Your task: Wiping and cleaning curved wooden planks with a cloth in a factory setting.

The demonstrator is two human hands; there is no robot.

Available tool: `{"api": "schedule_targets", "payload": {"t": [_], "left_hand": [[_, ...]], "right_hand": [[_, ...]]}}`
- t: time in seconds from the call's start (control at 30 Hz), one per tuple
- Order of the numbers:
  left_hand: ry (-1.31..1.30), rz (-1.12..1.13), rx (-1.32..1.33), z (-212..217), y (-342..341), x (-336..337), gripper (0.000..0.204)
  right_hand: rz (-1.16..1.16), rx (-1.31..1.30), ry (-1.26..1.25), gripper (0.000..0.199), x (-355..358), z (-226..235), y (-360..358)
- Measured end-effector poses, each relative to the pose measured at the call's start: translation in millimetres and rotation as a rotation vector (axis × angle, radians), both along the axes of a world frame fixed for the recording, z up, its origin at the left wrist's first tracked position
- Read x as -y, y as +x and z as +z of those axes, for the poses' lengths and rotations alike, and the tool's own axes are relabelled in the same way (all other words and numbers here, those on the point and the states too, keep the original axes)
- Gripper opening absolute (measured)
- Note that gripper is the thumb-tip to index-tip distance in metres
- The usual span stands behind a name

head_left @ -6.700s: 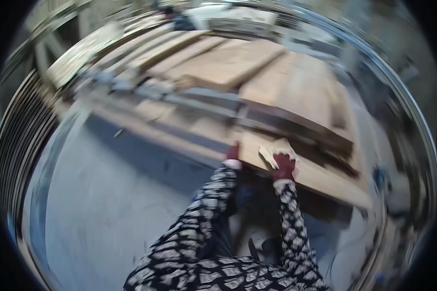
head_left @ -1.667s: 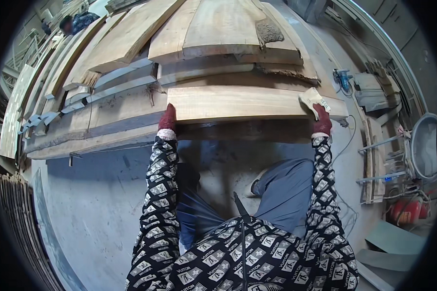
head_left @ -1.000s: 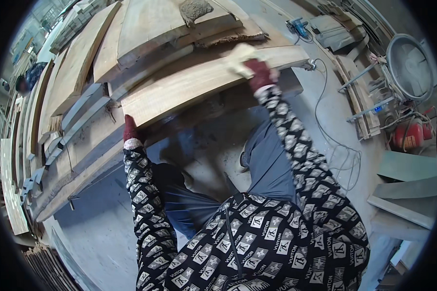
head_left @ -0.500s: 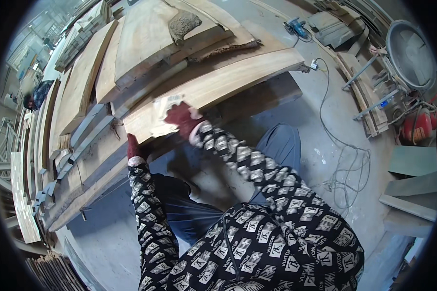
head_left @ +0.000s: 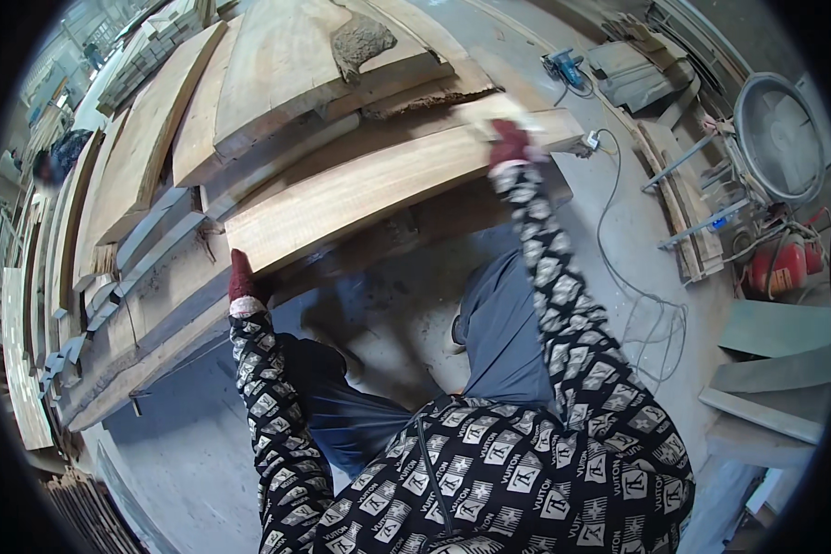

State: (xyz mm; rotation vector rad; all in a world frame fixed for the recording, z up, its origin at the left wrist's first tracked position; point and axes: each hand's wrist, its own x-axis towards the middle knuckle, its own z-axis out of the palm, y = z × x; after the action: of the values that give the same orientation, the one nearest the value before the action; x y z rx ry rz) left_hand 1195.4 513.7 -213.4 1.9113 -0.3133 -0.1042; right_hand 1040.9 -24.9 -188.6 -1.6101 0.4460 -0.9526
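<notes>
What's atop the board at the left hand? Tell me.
A pale, blurred pad at the right hand, over the right part of the board; what lies beneath is covered.

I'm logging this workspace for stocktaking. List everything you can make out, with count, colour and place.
Smooth board: 1, pale wood, near side of the stack
Pad: 1, pale, blurred, in the right hand
Thick slabs: several, tan, stacked beyond the board
Power tool: 1, blue, floor at upper right
Cable: count unclear, grey, floor at right
Round basin: 1, grey, far right
Thin strips: many, brown, lower left
Co-worker: 1, dark clothing, far left
Left hand: 1, dark red glove, board's left end
Right hand: 1, dark red glove, towards board's right end
</notes>
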Motion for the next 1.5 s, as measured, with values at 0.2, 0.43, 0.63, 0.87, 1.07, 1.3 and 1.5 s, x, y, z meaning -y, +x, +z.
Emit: {"api": "schedule_targets", "payload": {"t": [0.2,0.43,0.63,0.87,1.07,1.3,1.5], "left_hand": [[-0.857,0.187,-0.756,50.5,-31.3,31.0,0.061],[-0.891,0.192,-0.718,39.2,-28.6,24.7,0.061],[-0.843,0.198,-0.725,5.4,0.4,29.2,0.055],[-0.842,0.162,-0.79,22.6,3.5,65.5,0.053],[-0.675,0.118,-0.877,22.8,8.9,43.6,0.062],[-0.594,0.234,-0.761,18.9,-1.0,25.3,0.05],[-0.315,0.215,-0.549,-1.7,10.3,35.7,0.049]], "right_hand": [[0.259,-0.283,-0.968,0.026,-285.5,45.7,53.1],[0.202,-0.207,-0.885,0.035,-175.3,31.0,-1.5],[-0.123,-0.377,-0.949,0.04,-64.8,26.4,-10.3],[0.226,-0.281,-1.173,0.033,-334.2,32.0,101.0],[0.42,-0.183,-0.941,0.037,-289.7,21.1,69.4],[0.084,-0.479,-0.895,0.041,-80.1,19.8,-8.2],[0.258,-0.278,-0.595,0.031,-237.1,1.7,73.5]]}}
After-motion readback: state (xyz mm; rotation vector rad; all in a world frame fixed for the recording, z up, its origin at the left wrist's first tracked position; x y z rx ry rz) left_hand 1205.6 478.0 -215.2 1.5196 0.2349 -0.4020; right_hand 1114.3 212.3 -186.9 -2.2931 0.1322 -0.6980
